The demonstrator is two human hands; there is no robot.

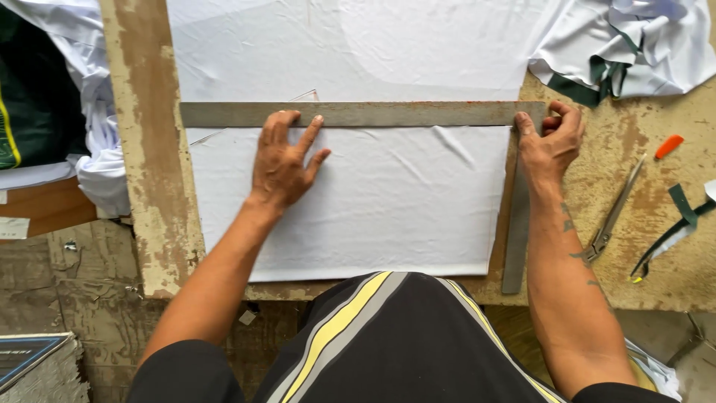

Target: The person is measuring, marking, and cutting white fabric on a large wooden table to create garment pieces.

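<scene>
A metal L-shaped square ruler (418,113) lies across white fabric (388,201) spread on a worn wooden table (153,179). My left hand (283,160) rests flat on the fabric, its spread fingers pressing the ruler's long arm. At the ruler's corner, my right hand (550,142) has its fingers curled around a small reddish thing, perhaps chalk, that is mostly hidden. The ruler's short arm (516,239) runs down beside my right forearm.
Scissors (615,213) lie on the table to the right, beside an orange chalk piece (669,145) and dark green fabric strips (675,224). White and green cloth scraps (634,45) pile at the top right. More cloth (89,112) hangs off the left edge.
</scene>
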